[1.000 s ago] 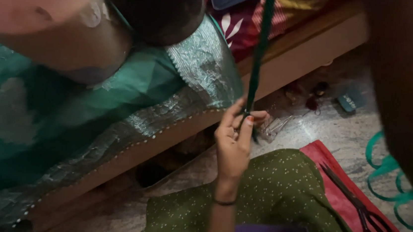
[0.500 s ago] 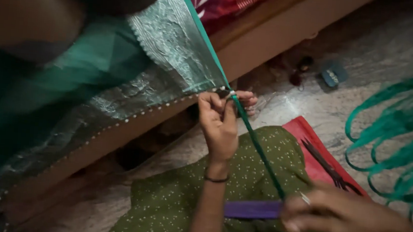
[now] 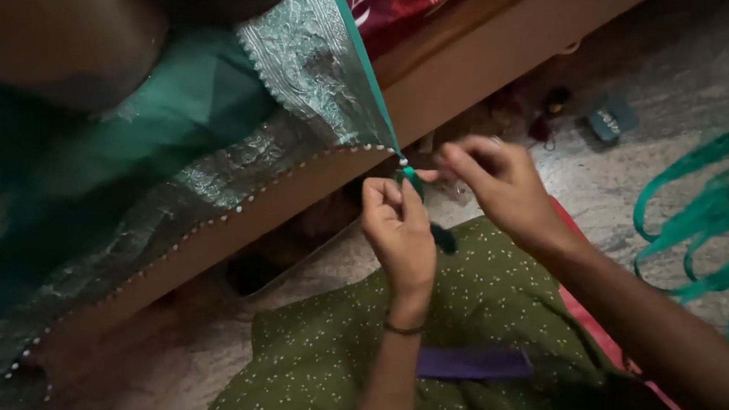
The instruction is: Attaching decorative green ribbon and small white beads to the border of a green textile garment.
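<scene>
l hand (image 3: 398, 225) pinching green tassel (image 3: 410, 183) at sari corner (image 3: 383, 145), taut | r hand (image 3: 498, 186) fingertips closed on its threads, steadying | purple comb (image 3: 474, 362) parked on lap

The left hand (image 3: 397, 230) is up, with its fingers curled in and pinched together. A thin band goes round its wrist. The right hand (image 3: 498, 186) reaches in from the side, its fingertips pinched close by
</scene>
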